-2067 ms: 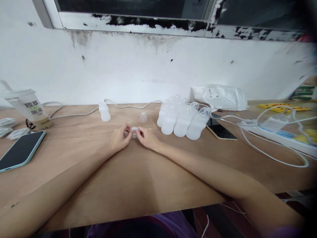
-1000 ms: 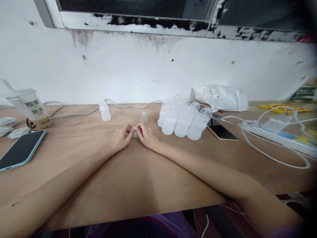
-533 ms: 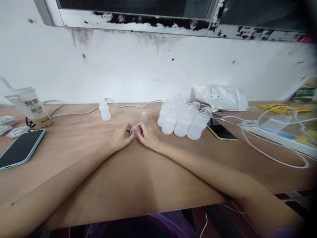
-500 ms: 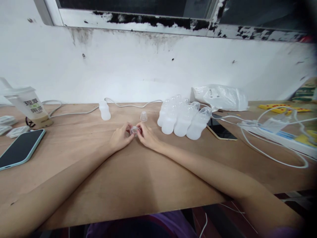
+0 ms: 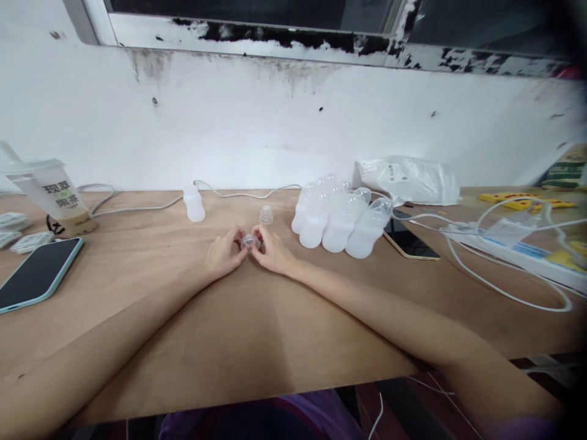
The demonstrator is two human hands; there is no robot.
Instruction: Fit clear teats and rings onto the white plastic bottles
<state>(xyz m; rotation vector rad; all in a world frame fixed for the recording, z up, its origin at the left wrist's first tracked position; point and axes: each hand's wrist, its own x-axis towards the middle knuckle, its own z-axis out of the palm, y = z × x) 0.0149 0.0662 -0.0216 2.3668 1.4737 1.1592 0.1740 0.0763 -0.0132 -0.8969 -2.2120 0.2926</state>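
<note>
My left hand (image 5: 223, 252) and my right hand (image 5: 274, 252) meet at the middle of the wooden table (image 5: 257, 330), fingertips pinched together on a small clear plastic cap (image 5: 250, 242). Just behind them a clear dome-shaped cap (image 5: 265, 215) stands alone. A small white bottle (image 5: 194, 204) stands further back to the left. To the right of my hands stands a cluster of several white plastic bottles (image 5: 339, 220) with clear caps.
A phone in a teal case (image 5: 34, 275) lies at the left, with a drink cup (image 5: 52, 195) behind it. Another phone (image 5: 409, 239), a white plastic bag (image 5: 406, 179), a power strip (image 5: 513, 247) and white cables (image 5: 504, 287) fill the right side.
Both hands stay in place at the table's middle. The small cap between the fingertips has been turned and tilted a little.
</note>
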